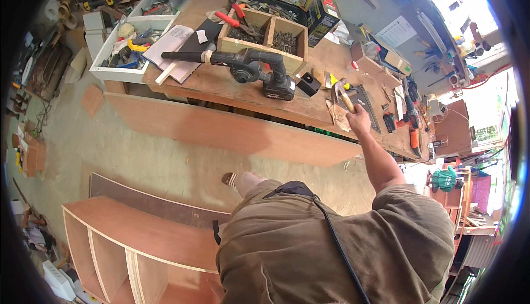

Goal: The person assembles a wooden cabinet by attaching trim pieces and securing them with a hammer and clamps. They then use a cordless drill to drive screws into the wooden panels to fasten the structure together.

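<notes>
My right hand is closed round the wooden handle of a hammer, above the front edge of a wooden workbench. The hammer's head points away from me, close to a yellow-marked item. Beside it lies a dark triangular square, partly covered by my hand. Left of the hammer are a small black box and a black cordless blower, its nozzle pointing left. My left hand is out of the picture.
A divided wooden box holds nails and red-handled pincers. Left of it are an open notebook and a white tool tray. Cordless drills lie at the right. A long board leans below the bench; a wooden cabinet lies behind me.
</notes>
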The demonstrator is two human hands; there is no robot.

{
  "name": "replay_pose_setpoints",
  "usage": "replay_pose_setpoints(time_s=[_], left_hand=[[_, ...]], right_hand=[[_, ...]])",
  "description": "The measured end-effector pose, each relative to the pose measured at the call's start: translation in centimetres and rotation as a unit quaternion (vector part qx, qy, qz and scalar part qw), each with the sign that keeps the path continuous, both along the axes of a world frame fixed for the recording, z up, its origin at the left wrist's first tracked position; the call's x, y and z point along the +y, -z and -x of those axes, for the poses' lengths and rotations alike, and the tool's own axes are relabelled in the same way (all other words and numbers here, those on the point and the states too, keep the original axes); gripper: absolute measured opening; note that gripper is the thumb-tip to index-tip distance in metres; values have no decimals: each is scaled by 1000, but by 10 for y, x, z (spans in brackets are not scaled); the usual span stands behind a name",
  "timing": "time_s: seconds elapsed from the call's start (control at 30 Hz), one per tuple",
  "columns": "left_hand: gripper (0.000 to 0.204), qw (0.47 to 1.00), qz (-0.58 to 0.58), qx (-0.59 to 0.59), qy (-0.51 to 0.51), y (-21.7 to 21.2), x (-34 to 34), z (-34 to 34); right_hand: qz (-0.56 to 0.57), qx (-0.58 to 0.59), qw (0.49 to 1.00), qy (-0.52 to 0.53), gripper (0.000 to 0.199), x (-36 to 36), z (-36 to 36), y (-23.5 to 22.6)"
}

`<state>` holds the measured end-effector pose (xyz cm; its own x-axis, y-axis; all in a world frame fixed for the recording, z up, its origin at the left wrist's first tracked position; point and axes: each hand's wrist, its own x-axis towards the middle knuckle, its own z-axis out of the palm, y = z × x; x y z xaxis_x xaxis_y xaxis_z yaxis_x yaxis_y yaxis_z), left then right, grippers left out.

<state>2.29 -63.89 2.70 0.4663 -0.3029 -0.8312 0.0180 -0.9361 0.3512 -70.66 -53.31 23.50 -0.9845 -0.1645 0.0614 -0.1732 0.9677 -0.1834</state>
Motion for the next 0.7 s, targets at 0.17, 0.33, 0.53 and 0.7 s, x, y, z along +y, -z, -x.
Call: replay_pose_setpoints(time_s=[0.17, 0.33, 0.53, 0.7], left_hand=[[35, 1000, -7, -1, 10, -22, -1, 21], [36, 1000, -23, 5, -12, -37, 13, 26], [38, 997, -19, 21, -69, -45, 60, -11], [70, 986, -53, -156, 12, 4, 105, -51]], right_hand=[[-65, -23, 987, -146, 21, 42, 39, 7], [-112, -32, 957, -267, 19, 21, 57, 32], [-105, -133, 960, -225, 37, 15, 85, 78], [-263, 119, 837, -465, 46, 49, 123, 103]])
